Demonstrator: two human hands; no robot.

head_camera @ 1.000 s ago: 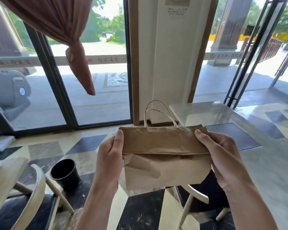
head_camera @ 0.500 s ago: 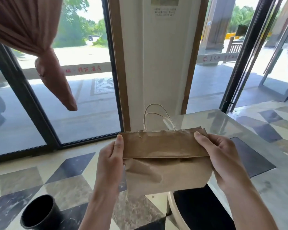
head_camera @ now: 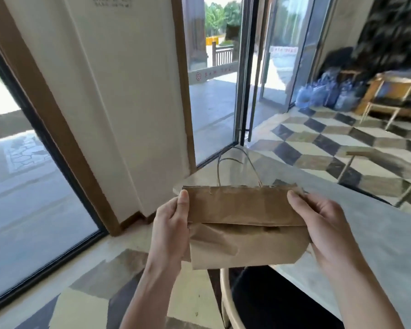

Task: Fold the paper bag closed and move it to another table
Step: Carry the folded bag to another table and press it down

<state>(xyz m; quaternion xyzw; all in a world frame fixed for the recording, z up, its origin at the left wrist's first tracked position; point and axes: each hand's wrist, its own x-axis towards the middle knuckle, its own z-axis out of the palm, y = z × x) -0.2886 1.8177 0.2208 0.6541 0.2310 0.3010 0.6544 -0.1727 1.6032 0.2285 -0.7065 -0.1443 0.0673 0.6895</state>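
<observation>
Both grips unchanged since a second ago: our left hand (head_camera: 170,224) pinches the left end of the brown paper bag (head_camera: 244,224), thumb flat on the folded-over flap, and our right hand (head_camera: 328,224) pinches the right end the same way. Flap is folded down over the bag's front, crease along the top, twisted-paper handles (head_camera: 237,169) sticking up behind it. Bag is in the air at chest level, touching nothing but our hands. What changed is the view: it has swung right, the tied-back curtain and the black bin are gone from the frame, and the grey stone worktop (head_camera: 377,236) now fills the right side and sits just behind and beside the bag. A chair (head_camera: 226,302) with a dark seat is tucked below the bag's lower edge. Open glass door (head_camera: 249,67) and checkered floor (head_camera: 318,143) lie beyond; another wooden table (head_camera: 394,84) is far right, blurred. We judge the fold as done and the carry nearly over, with the set-down on this worktop as the step left. Keep the flap pinched until the bag rests flat, or it may spring open.
</observation>
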